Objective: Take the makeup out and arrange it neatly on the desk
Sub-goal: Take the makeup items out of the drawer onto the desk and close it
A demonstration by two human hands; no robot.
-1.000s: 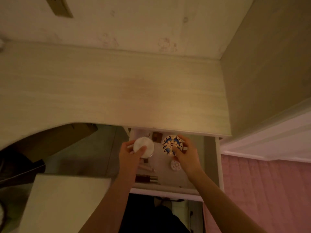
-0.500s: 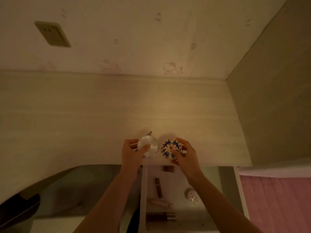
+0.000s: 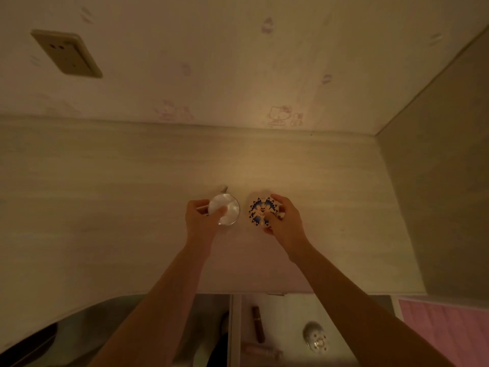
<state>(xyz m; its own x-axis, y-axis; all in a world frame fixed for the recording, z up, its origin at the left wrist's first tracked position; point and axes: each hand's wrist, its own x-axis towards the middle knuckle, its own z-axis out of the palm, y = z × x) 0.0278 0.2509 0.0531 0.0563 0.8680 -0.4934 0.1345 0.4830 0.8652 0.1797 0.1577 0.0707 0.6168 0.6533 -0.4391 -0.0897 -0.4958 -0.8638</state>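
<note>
My left hand (image 3: 201, 217) grips a round white compact (image 3: 228, 210) over the middle of the pale wooden desk (image 3: 105, 197); a thin item also sticks out between its fingers. My right hand (image 3: 284, 221) holds a round compact with a blue and white pattern (image 3: 260, 211) just to the right of it. Both compacts sit low over the desk; I cannot tell whether they touch it. Below the desk's front edge the open drawer (image 3: 280, 313) holds a brown lipstick tube (image 3: 257, 324), a small round decorated case (image 3: 315, 337) and a pinkish tube (image 3: 260, 349).
A wall with faint cartoon stickers and a socket plate (image 3: 66, 53) rises behind the desk. A side panel (image 3: 436, 194) closes the desk on the right. Pink bedding (image 3: 447, 335) lies at the lower right. Dark floor space shows under the desk's curved left edge.
Both hands lifted the two compacts out of the drawer and carried them forward over the desk's middle. My view tilted up, so the drawer now sits at the bottom.
</note>
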